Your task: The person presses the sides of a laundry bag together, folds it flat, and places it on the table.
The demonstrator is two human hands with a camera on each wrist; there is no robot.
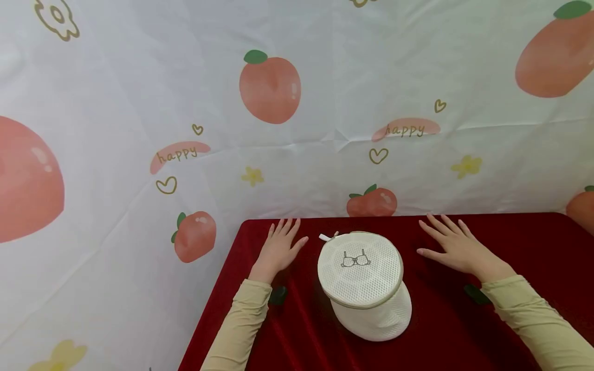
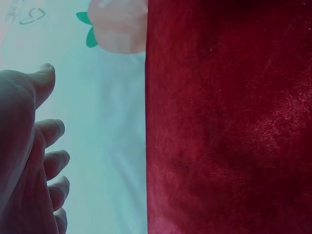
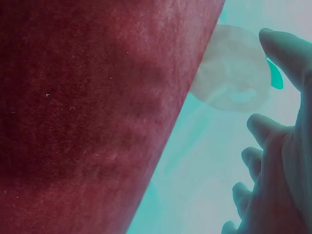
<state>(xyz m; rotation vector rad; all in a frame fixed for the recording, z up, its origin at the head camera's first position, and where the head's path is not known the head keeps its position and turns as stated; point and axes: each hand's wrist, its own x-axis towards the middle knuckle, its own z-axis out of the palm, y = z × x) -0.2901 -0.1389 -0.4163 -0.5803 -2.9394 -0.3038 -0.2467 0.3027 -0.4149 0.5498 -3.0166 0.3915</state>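
Observation:
A white mesh laundry bag for bras stands on the table in the head view, its round zipped lid printed with a small bra drawing. A short white tab sticks out at the lid's far left edge. To the left of the bag, my left hand is spread with straight fingers and holds nothing. On the other side, my right hand is likewise spread, apart from the bag. The left wrist view shows the left fingers beyond the table edge; in the right wrist view the right fingers appear similarly, empty.
Dark red velvet cloth covers the table. Behind and to the left hangs a white curtain printed with peaches, flowers, hearts and the word "happy". A dark object shows by each wrist, one beside the left cuff.

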